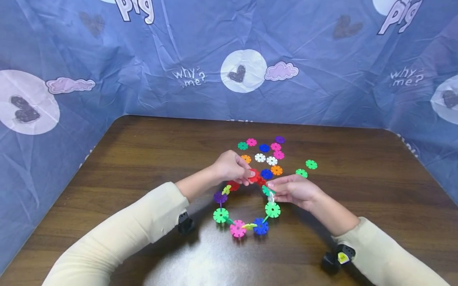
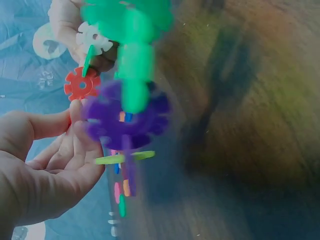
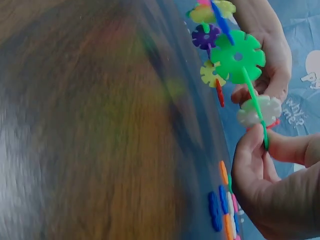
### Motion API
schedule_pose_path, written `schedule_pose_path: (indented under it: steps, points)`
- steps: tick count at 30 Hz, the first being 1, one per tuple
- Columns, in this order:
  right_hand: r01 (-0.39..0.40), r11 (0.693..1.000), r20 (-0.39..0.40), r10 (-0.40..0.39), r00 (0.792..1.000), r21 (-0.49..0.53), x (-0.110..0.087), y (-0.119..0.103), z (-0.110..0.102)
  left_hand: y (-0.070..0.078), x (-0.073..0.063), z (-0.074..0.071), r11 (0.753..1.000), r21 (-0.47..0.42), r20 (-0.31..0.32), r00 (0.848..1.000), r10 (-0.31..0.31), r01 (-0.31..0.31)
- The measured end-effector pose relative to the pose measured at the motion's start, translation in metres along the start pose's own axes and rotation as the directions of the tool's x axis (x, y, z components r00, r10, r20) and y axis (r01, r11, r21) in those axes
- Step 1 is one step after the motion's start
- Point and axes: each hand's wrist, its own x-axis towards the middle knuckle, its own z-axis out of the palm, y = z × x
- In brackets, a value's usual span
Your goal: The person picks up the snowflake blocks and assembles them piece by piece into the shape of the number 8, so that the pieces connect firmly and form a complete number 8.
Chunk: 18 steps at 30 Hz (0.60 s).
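A ring-shaped chain of notched plastic discs in many colours stretches between both hands in the head view. My left hand (image 1: pixel 232 167) pinches a red notched disc (image 1: pixel 254 175) at the far side of the ring. On the right, my right hand (image 1: pixel 297 191) pinches a green notched disc (image 1: pixel 266 190) between thumb and fingers. Another red disc (image 2: pixel 82 84) shows just beyond the left fingertips in the left wrist view. Beside the right fingertips is a white disc (image 3: pixel 259 111). The ring's near side carries a pink disc (image 1: pixel 237 228) and a blue disc (image 1: pixel 261 226).
Loose discs lie on the brown table (image 1: pixel 161 147) beyond the hands, among them a white disc (image 1: pixel 272 161) and an orange disc (image 1: pixel 276 170). Two green ones, including a far-right green disc (image 1: pixel 311 164), lie past the right hand. A blue printed cloth (image 1: pixel 200 99) hangs behind.
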Motion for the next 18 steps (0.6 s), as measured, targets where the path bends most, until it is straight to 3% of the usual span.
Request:
schedule_pose_path:
  steps: [9,18]
  points:
    - [0.022,0.998,-0.114,-0.029,0.993,-0.058,0.003,-0.003,0.011,-0.001,-0.003,0.001,0.996,0.084,-0.019,1.0,-0.004,0.005]
    - [0.039,0.993,-0.107,-0.027,0.994,0.113,0.006,-0.004,0.012,-0.001,0.0,-0.003,0.999,0.006,-0.092,0.994,0.054,-0.054]
